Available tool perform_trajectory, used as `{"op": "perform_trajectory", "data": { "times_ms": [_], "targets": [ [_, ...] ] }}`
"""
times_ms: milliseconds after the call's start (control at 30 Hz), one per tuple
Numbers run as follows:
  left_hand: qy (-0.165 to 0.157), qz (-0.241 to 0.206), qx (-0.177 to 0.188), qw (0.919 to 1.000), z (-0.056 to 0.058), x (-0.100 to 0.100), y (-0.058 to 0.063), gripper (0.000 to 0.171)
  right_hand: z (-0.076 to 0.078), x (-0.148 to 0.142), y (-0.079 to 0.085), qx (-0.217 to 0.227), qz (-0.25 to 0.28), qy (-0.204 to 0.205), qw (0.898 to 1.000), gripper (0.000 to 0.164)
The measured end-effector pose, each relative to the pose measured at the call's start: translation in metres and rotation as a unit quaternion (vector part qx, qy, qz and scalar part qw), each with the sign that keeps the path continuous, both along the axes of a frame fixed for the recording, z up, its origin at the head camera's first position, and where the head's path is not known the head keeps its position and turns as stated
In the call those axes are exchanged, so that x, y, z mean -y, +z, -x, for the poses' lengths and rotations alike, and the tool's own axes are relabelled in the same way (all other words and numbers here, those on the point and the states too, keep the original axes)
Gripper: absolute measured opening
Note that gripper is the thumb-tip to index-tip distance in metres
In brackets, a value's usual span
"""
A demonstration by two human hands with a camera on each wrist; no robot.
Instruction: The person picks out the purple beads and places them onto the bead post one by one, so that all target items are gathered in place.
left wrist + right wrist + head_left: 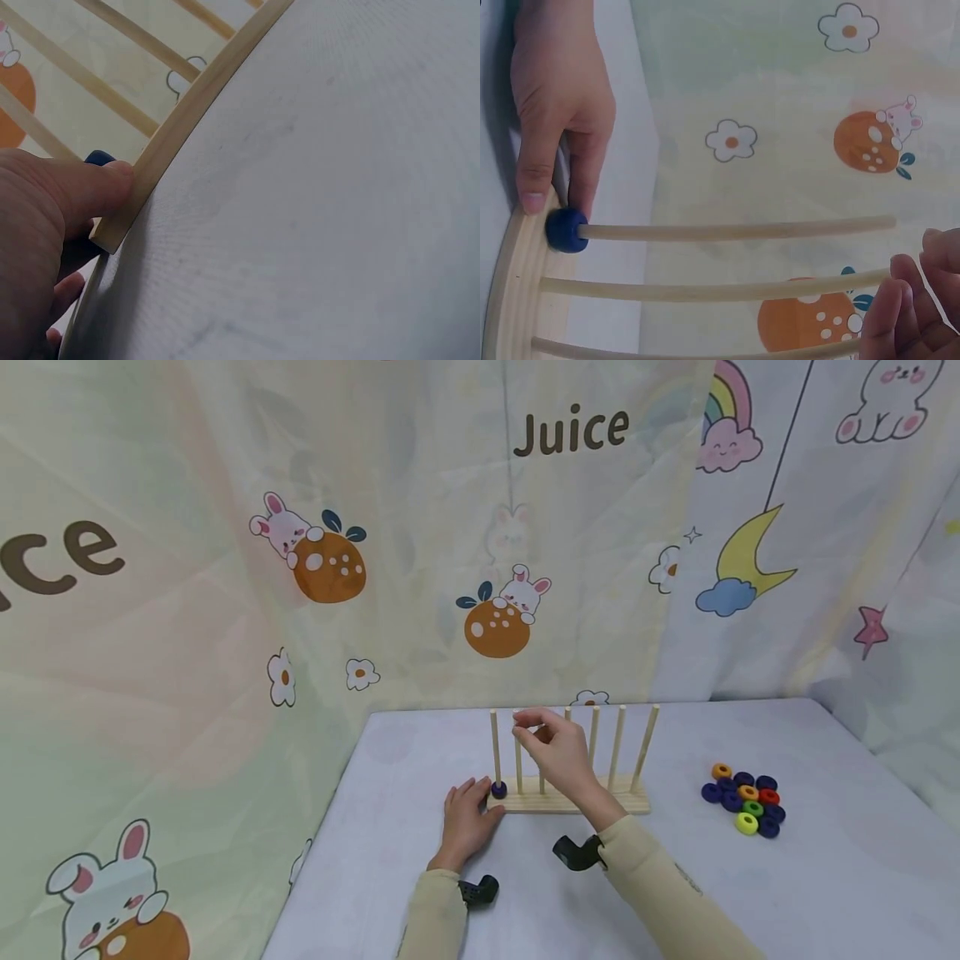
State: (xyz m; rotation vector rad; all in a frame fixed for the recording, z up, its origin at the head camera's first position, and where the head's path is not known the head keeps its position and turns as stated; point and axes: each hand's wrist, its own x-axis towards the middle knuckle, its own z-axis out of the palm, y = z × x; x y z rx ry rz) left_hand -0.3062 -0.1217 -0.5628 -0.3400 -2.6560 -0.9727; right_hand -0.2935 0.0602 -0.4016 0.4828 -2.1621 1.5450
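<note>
Head view first: lower centre of the frame, the left hand point(467, 825) grips the left end of the wooden peg rack point(558, 802), right by the dark blue bead point(498, 790) low on the leftmost peg point(496, 747), the right hand point(558, 752) hovers at the top of the second peg point(518, 760), and a cluster of coloured beads point(748, 799) sits at right. Over to the left wrist: thumb pressed on the rack's end, lower left, bead peeking out above. Right wrist now: bead at left, right fingers curved around the peg's tip at the right edge, and whether they pinch anything, I can't tell!
</note>
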Motion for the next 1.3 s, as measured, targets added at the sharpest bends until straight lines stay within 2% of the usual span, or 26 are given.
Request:
{"op": "perform_trajectory", "data": {
  "times_ms": [300,467,733,1067,1300],
  "targets": [
    [-0.003,-0.005,-0.003,1.0000,0.001,0.000,0.000,0.055,-0.009,-0.011,-0.017,0.038,-0.014,0.016,0.999,0.016],
    [-0.004,0.004,0.004,1.0000,0.001,0.001,0.001,0.056,-0.013,-0.013,-0.031,0.047,-0.026,0.009,0.999,0.017],
    [-0.004,0.004,0.010,0.9999,0.000,0.001,0.001,0.055,-0.021,-0.021,-0.050,0.060,-0.016,0.004,0.998,0.014],
    [-0.009,0.000,0.011,0.9999,-0.002,0.001,0.002,0.055,-0.029,-0.035,-0.072,0.073,-0.032,-0.023,0.997,0.015],
    [-0.008,-0.003,0.010,0.9999,-0.002,0.001,0.000,0.055,-0.035,-0.046,-0.086,0.098,-0.034,-0.042,0.994,0.014]
  ]
}}
